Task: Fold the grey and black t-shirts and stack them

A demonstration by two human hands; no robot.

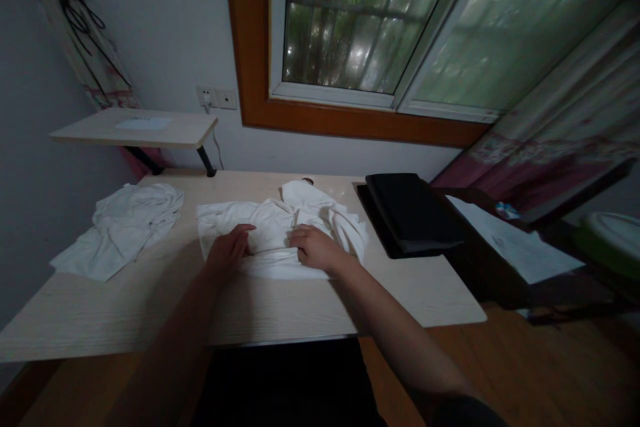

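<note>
A crumpled white cloth garment (273, 230), its exact kind unclear, is spread in loose folds on the table in front of me. My left hand (230, 250) rests at its left part, fingers stretched toward the right and the thumb held apart below them. On the right part, my right hand (315, 248) has its fingers bent into the fabric, gathering a fold; the fingertips are partly buried. Further left lies a second white cloth (133, 223), bunched up and touched by neither hand.
The pale wooden table (280, 310) carries a raised shelf (185, 130) at back left with a paper (144, 123) on it. A black folder (415, 210) sits at the right. Beyond it, a sheet of paper (510, 240) lies on a dark surface. A window (350, 27) is behind.
</note>
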